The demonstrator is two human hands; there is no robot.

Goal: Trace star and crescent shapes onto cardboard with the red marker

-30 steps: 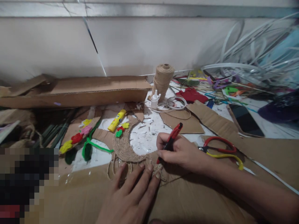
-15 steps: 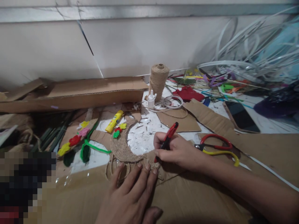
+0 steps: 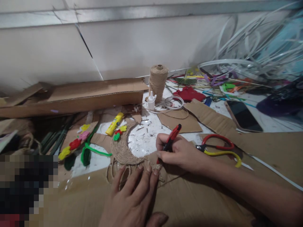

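Observation:
My right hand (image 3: 176, 153) grips a red and black pen (image 3: 172, 137), its tip down by some loose twine at the right end of a crescent (image 3: 121, 149) wrapped in twine. Fingers spread, my left hand (image 3: 134, 195) lies flat on brown cardboard (image 3: 78, 201), fingertips along the lower edge of the crescent. Loops of twine (image 3: 109, 171) poke out beside those fingers. Small yellow, red and green fuzzy flowers (image 3: 117, 134) sit on the crescent's upper left. Just right of my right hand lie scissors (image 3: 213, 148) with one red and one yellow handle.
A yellow glue stick (image 3: 115, 123), a white squeeze bottle (image 3: 151, 102) and a twine spool (image 3: 158, 82) stand or lie beyond the crescent. Flowers on a strip (image 3: 75, 144) are at left. A phone (image 3: 243, 116), a red cloth (image 3: 189, 94) and coiled white strips (image 3: 251, 47) are at right.
The whole view has shifted slightly. Both hands keep nearly the same place, the right still holding the pen and the left still flat on the cardboard.

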